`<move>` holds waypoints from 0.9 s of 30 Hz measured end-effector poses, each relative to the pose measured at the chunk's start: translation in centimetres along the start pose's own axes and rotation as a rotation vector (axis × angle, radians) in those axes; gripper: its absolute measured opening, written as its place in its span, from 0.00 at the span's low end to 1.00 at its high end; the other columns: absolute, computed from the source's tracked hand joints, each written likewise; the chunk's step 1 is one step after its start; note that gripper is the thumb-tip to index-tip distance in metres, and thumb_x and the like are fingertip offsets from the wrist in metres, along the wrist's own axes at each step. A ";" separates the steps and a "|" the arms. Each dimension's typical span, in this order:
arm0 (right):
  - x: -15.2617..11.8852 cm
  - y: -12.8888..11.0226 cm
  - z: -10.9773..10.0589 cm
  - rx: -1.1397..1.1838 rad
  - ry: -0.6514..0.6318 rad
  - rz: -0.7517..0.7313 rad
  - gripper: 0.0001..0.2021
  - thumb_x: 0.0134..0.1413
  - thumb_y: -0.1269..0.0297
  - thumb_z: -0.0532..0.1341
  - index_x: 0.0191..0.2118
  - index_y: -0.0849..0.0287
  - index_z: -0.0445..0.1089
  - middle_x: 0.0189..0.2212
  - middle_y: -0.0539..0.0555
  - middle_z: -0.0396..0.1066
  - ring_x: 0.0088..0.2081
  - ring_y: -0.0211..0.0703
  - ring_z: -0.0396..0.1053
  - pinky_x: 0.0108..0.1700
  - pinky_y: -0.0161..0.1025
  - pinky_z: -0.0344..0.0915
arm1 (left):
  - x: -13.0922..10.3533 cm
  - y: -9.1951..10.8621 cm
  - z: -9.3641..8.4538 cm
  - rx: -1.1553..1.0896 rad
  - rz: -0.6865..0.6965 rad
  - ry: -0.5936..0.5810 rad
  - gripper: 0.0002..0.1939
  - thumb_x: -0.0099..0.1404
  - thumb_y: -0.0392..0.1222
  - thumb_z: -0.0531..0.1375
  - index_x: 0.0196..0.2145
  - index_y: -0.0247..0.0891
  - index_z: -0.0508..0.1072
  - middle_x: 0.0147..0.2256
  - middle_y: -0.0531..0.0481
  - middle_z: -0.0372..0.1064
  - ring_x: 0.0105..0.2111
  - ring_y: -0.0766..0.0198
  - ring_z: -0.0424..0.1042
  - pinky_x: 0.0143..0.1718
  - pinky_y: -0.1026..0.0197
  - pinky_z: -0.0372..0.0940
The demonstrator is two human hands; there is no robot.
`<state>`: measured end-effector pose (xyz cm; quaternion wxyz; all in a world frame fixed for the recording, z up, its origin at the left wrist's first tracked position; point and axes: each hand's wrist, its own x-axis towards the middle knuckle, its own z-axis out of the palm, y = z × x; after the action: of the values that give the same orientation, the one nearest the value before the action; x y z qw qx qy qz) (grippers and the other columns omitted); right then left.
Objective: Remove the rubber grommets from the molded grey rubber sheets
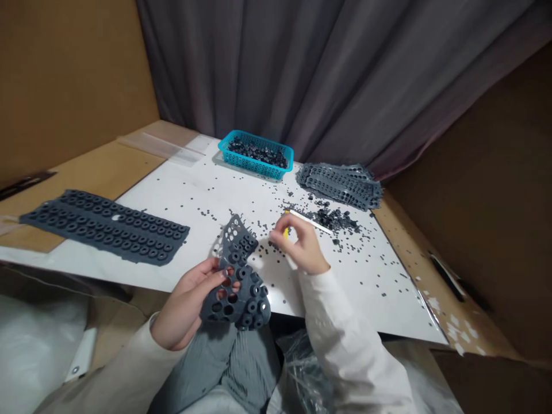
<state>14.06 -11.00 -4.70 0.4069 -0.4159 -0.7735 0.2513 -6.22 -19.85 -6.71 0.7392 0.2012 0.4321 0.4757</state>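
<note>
Two bare hands were raised by the near edge of the white surface (366, 299), above the person's grey trousers (254, 362). A clear plastic bag (306, 368) lay below the right sleeve (345, 339), so a piece that slipped over the edge could be lost in its folds.

The left hand (185, 307) gripped a bent, dark perforated sheet (250, 287), some fingers showing through its bare holes. This held sheet hung partly past the edge; with one hand alone on it, a hard tug could twist it loose or tear the webs between holes, and the ring-like pieces seated in it could drop to the lap.

The right hand (302, 244) hovered apart from the sheet, thumb and forefinger curled into a loop; whether they pinched anything small could not be told. Just beyond showed a white stick (311, 222) and something yellow (286, 232); a careless sweep could knock the stick into the loose heap (334, 219).

Leftward lay a flat, fuller sheet (107, 227). Tiny dark bits (209, 214) littered the surface and could get mixed with larger pieces. Farther off, an uneven stack of sheets (340, 184) could slide if bumped, and the well-filled blue basket (250, 165) could spill if tipped.
</note>
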 end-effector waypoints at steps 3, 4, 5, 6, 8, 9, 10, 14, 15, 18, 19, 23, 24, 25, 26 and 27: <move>-0.9 -3.9 1.2 -0.103 -0.351 -0.179 0.14 0.49 0.52 0.60 0.28 0.58 0.64 0.23 0.50 0.65 0.27 0.38 0.63 0.34 0.37 0.57 | 0.1 0.2 0.1 0.037 0.096 -0.001 0.10 0.54 0.41 0.64 0.33 0.36 0.71 0.27 0.51 0.72 0.26 0.67 0.70 0.28 0.67 0.65; -1.2 -4.7 1.5 -0.184 -0.390 -0.195 0.16 0.49 0.50 0.60 0.28 0.59 0.65 0.23 0.50 0.66 0.27 0.38 0.62 0.34 0.37 0.56 | 0.1 0.2 0.2 0.051 0.125 -0.001 0.09 0.54 0.41 0.64 0.32 0.36 0.71 0.27 0.51 0.71 0.26 0.68 0.70 0.28 0.68 0.64; -1.4 -5.2 1.7 -0.259 -0.409 -0.199 0.17 0.50 0.48 0.59 0.28 0.59 0.65 0.23 0.51 0.65 0.27 0.39 0.62 0.35 0.38 0.55 | 0.2 0.2 0.2 0.065 0.145 -0.002 0.08 0.54 0.41 0.64 0.31 0.36 0.70 0.26 0.52 0.71 0.25 0.68 0.69 0.28 0.68 0.64; -1.5 -5.5 1.8 -0.311 -0.425 -0.199 0.18 0.51 0.47 0.57 0.28 0.59 0.64 0.23 0.51 0.65 0.27 0.39 0.62 0.35 0.38 0.54 | 0.2 0.1 0.3 0.076 0.156 -0.001 0.07 0.55 0.42 0.63 0.29 0.36 0.70 0.26 0.52 0.71 0.25 0.69 0.69 0.28 0.69 0.63; -1.6 -5.6 1.9 -0.349 -0.468 -0.203 0.18 0.54 0.48 0.55 0.26 0.60 0.63 0.22 0.51 0.64 0.27 0.38 0.62 0.34 0.37 0.54 | 0.4 0.0 0.3 0.091 0.165 -0.001 0.07 0.56 0.42 0.62 0.27 0.36 0.69 0.26 0.54 0.70 0.26 0.69 0.68 0.28 0.69 0.63; -1.6 -5.6 1.9 -0.352 -0.486 -0.207 0.18 0.55 0.49 0.54 0.26 0.60 0.62 0.22 0.51 0.64 0.26 0.38 0.61 0.33 0.36 0.53 | 0.4 -0.2 0.2 0.096 0.172 0.001 0.07 0.56 0.42 0.62 0.27 0.36 0.69 0.25 0.54 0.69 0.25 0.69 0.67 0.27 0.69 0.63; -1.6 -5.5 1.9 -0.352 -0.496 -0.211 0.18 0.56 0.49 0.54 0.26 0.60 0.61 0.22 0.51 0.63 0.26 0.38 0.61 0.33 0.36 0.53 | 0.5 -0.3 0.1 0.102 0.184 0.009 0.07 0.56 0.43 0.62 0.27 0.37 0.69 0.24 0.55 0.68 0.25 0.69 0.67 0.27 0.69 0.62; -1.7 -5.3 1.9 -0.352 -0.496 -0.228 0.17 0.56 0.50 0.53 0.26 0.59 0.60 0.22 0.50 0.62 0.26 0.38 0.60 0.33 0.35 0.53 | 0.6 -0.6 -0.5 0.159 0.302 0.021 0.09 0.57 0.46 0.61 0.30 0.37 0.71 0.24 0.54 0.68 0.24 0.67 0.66 0.27 0.67 0.62; -1.7 -5.4 1.9 -0.354 -0.497 -0.234 0.17 0.56 0.50 0.53 0.26 0.59 0.60 0.22 0.50 0.62 0.26 0.38 0.60 0.33 0.35 0.53 | 0.6 -0.6 -0.7 0.197 0.331 -0.002 0.10 0.57 0.47 0.60 0.31 0.37 0.72 0.24 0.53 0.68 0.25 0.66 0.66 0.28 0.66 0.62; -1.8 -5.5 2.1 -0.367 -0.509 -0.246 0.17 0.57 0.50 0.53 0.27 0.59 0.61 0.22 0.51 0.63 0.27 0.39 0.60 0.33 0.35 0.53 | 0.4 -0.1 -0.8 0.371 0.352 -0.117 0.14 0.58 0.50 0.59 0.31 0.36 0.72 0.25 0.51 0.68 0.25 0.64 0.65 0.29 0.64 0.62; -1.8 -5.5 2.2 -0.373 -0.513 -0.250 0.17 0.57 0.50 0.53 0.27 0.59 0.61 0.23 0.51 0.63 0.27 0.39 0.61 0.33 0.36 0.53 | 0.4 0.1 -0.7 0.437 0.338 -0.142 0.15 0.58 0.52 0.59 0.29 0.35 0.72 0.23 0.51 0.68 0.24 0.64 0.65 0.28 0.64 0.62; -1.8 -5.4 2.6 -0.370 -0.532 -0.265 0.16 0.57 0.52 0.52 0.29 0.60 0.63 0.24 0.52 0.66 0.29 0.39 0.63 0.34 0.36 0.53 | 1.1 0.6 -0.4 0.683 0.234 -0.135 0.22 0.58 0.56 0.56 0.18 0.35 0.68 0.17 0.50 0.65 0.21 0.64 0.64 0.23 0.64 0.58; -1.8 -5.4 2.6 -0.357 -0.538 -0.263 0.15 0.58 0.53 0.53 0.30 0.60 0.63 0.24 0.52 0.66 0.29 0.39 0.63 0.34 0.36 0.53 | 1.3 0.6 -0.3 0.726 0.210 -0.135 0.24 0.59 0.57 0.54 0.17 0.35 0.67 0.16 0.50 0.65 0.20 0.64 0.64 0.22 0.64 0.58; -1.8 -5.2 2.6 -0.337 -0.541 -0.259 0.15 0.58 0.54 0.53 0.30 0.60 0.63 0.24 0.52 0.66 0.28 0.39 0.63 0.34 0.35 0.54 | 1.5 0.5 -0.3 0.749 0.186 -0.139 0.25 0.59 0.58 0.53 0.16 0.35 0.67 0.15 0.50 0.65 0.19 0.64 0.65 0.22 0.64 0.58; -1.7 -5.0 2.5 -0.309 -0.544 -0.252 0.14 0.58 0.55 0.53 0.29 0.60 0.63 0.24 0.52 0.66 0.28 0.38 0.62 0.34 0.35 0.54 | 1.7 0.3 -0.4 0.755 0.166 -0.142 0.26 0.59 0.59 0.52 0.17 0.35 0.67 0.15 0.50 0.65 0.18 0.64 0.64 0.21 0.65 0.58; -1.7 -4.8 2.4 -0.270 -0.544 -0.245 0.13 0.58 0.57 0.53 0.28 0.60 0.63 0.24 0.52 0.66 0.27 0.37 0.62 0.33 0.34 0.54 | 2.0 0.1 -0.4 0.746 0.150 -0.140 0.26 0.59 0.60 0.52 0.18 0.35 0.67 0.15 0.51 0.65 0.17 0.65 0.64 0.19 0.65 0.58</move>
<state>10.44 -15.10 -3.23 0.1537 -0.2877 -0.9244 0.1977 -6.31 -18.12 -7.75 0.6061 0.5194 0.5080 0.3237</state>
